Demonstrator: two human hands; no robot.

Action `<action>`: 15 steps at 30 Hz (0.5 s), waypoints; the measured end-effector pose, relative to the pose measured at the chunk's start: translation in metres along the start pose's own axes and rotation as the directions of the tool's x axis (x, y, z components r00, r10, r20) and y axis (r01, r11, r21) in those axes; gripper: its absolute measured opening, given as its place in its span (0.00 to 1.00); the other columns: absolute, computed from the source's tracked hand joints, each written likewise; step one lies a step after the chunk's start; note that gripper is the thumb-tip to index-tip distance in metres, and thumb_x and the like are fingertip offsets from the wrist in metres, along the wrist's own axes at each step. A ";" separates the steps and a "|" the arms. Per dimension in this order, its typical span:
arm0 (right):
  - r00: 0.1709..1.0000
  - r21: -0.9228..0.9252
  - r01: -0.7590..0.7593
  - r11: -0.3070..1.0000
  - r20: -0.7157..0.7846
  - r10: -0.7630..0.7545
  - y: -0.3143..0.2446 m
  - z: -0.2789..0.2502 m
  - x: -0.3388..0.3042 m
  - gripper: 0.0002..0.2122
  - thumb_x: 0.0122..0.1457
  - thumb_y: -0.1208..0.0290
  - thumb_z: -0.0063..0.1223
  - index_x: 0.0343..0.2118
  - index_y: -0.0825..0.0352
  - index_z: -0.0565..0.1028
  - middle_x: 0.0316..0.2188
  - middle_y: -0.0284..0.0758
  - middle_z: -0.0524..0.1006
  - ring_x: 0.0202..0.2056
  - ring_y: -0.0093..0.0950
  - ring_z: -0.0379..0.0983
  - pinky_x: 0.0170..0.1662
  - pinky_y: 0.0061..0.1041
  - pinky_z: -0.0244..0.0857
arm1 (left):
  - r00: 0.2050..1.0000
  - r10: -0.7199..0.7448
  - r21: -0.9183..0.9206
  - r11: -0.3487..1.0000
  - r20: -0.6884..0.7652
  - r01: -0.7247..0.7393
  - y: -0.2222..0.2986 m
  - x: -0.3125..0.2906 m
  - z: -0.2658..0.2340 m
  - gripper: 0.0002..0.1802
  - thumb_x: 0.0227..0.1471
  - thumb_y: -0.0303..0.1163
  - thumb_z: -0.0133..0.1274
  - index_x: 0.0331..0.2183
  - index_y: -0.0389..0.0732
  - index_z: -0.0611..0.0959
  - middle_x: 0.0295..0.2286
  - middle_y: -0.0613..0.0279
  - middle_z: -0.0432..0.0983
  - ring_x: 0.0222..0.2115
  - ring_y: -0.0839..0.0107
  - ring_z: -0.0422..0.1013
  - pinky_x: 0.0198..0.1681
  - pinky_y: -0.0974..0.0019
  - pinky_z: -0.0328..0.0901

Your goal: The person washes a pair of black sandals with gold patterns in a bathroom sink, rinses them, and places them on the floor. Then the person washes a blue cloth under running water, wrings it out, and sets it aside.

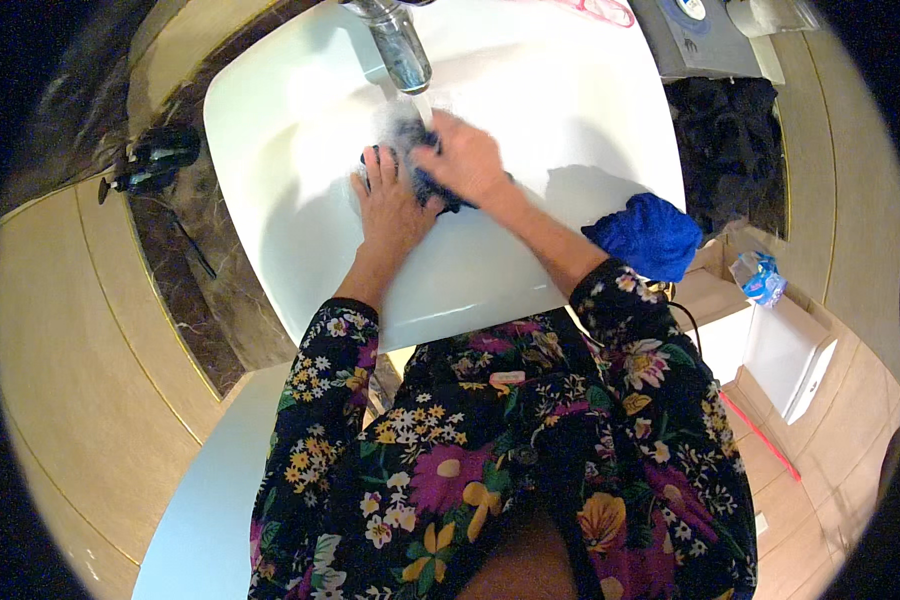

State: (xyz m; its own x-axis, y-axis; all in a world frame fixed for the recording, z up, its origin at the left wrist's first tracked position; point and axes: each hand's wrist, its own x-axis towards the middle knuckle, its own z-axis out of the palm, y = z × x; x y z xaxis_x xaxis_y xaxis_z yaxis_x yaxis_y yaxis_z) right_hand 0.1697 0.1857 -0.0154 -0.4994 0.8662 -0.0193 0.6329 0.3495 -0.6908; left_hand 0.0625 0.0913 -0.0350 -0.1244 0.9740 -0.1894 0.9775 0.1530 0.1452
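A wet, dark navy cloth (438, 190) lies bunched in the white sink (510, 262), with soap suds (398, 122) around its far end. Water runs from the metal tap (402, 58) onto it. My left hand (392, 205) rests on the near left part of the cloth, its fingers stretched and a little apart. To its right, my right hand (465, 160) is closed on the cloth right by the stream, and its fingertips are partly hidden. How far the cloth extends beneath both hands cannot be seen.
A bright blue cloth (645, 238) hangs over the sink's right rim. Dark fabric (725, 150) lies on the counter beyond it. A dark pump bottle (158, 158) and a thin black stick (192, 246) are on the left marble ledge. A blue plastic packet (760, 277) sits lower right.
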 end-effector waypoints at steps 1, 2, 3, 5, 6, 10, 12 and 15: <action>0.985 0.047 0.161 0.986 -0.072 -0.158 -0.006 0.011 -0.011 0.20 0.43 0.64 0.53 0.41 0.63 0.67 0.31 0.41 0.73 0.30 0.39 0.71 0.33 0.33 0.67 | 0.999 0.027 0.043 0.999 -0.043 -0.025 0.000 0.000 0.007 0.38 0.40 0.51 0.49 0.51 0.43 0.59 0.50 0.44 0.51 0.54 0.45 0.41 0.50 0.38 0.39; 0.976 0.077 0.216 0.973 -0.025 -0.214 -0.009 0.017 -0.019 0.19 0.43 0.67 0.52 0.41 0.62 0.67 0.30 0.41 0.73 0.30 0.39 0.71 0.31 0.33 0.67 | 1.000 0.028 0.018 0.999 0.000 -0.028 0.001 0.001 0.005 0.38 0.40 0.51 0.49 0.51 0.43 0.60 0.50 0.45 0.51 0.54 0.45 0.42 0.50 0.37 0.39; 0.971 -0.056 0.237 0.970 0.046 -0.234 -0.008 0.021 -0.021 0.19 0.44 0.67 0.51 0.42 0.62 0.66 0.29 0.41 0.72 0.28 0.39 0.71 0.29 0.33 0.67 | 0.999 0.029 -0.006 1.000 0.044 -0.029 0.000 0.001 0.002 0.37 0.41 0.50 0.48 0.51 0.44 0.60 0.50 0.45 0.52 0.53 0.45 0.42 0.50 0.37 0.39; 0.942 -0.232 0.335 0.913 0.082 -0.325 0.010 0.027 -0.015 0.17 0.46 0.69 0.48 0.42 0.61 0.66 0.26 0.40 0.72 0.25 0.38 0.71 0.25 0.33 0.67 | 0.998 -0.001 -0.017 1.000 0.066 0.002 0.011 0.004 -0.008 0.35 0.43 0.48 0.47 0.51 0.43 0.60 0.51 0.47 0.52 0.53 0.46 0.44 0.50 0.38 0.41; 0.915 -0.282 0.398 0.873 0.050 -0.400 0.030 0.027 -0.006 0.16 0.47 0.69 0.47 0.42 0.61 0.66 0.24 0.39 0.72 0.24 0.37 0.72 0.23 0.32 0.67 | 1.000 0.007 -0.002 1.000 0.030 -0.007 0.011 0.003 -0.004 0.34 0.43 0.48 0.46 0.51 0.43 0.60 0.51 0.48 0.51 0.53 0.46 0.44 0.50 0.38 0.41; 0.995 -0.580 0.093 0.809 0.071 -0.063 0.070 -0.021 0.024 0.08 0.52 0.69 0.39 0.34 0.62 0.67 0.24 0.40 0.74 0.24 0.36 0.72 0.25 0.34 0.67 | 0.999 0.001 0.020 1.000 -0.034 0.000 0.004 0.002 0.002 0.32 0.45 0.43 0.45 0.51 0.42 0.58 0.52 0.47 0.49 0.54 0.48 0.43 0.50 0.39 0.42; 0.995 -0.519 -0.096 0.849 -0.017 0.101 0.087 -0.035 0.037 0.08 0.51 0.68 0.42 0.34 0.63 0.68 0.21 0.42 0.74 0.24 0.37 0.72 0.26 0.36 0.66 | 1.000 0.000 0.006 1.000 -0.029 0.000 0.005 0.001 0.002 0.33 0.45 0.43 0.45 0.51 0.41 0.58 0.52 0.46 0.48 0.54 0.48 0.43 0.50 0.39 0.42; 0.974 -0.336 -0.188 0.923 -0.183 0.132 0.059 -0.016 0.026 0.07 0.50 0.67 0.44 0.30 0.64 0.68 0.21 0.42 0.73 0.23 0.39 0.71 0.26 0.36 0.65 | 0.996 0.028 0.012 1.000 -0.084 -0.027 0.004 0.002 0.002 0.32 0.46 0.42 0.44 0.51 0.41 0.57 0.52 0.46 0.48 0.54 0.48 0.43 0.50 0.38 0.42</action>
State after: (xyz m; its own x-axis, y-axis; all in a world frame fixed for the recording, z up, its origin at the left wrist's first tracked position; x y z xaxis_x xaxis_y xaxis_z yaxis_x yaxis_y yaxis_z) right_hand 0.2030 0.2349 -0.0448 -0.2949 0.9553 0.0219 0.8770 0.2797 -0.3907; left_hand 0.0671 0.0933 -0.0371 -0.1108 0.9885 -0.1026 0.9824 0.1245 0.1391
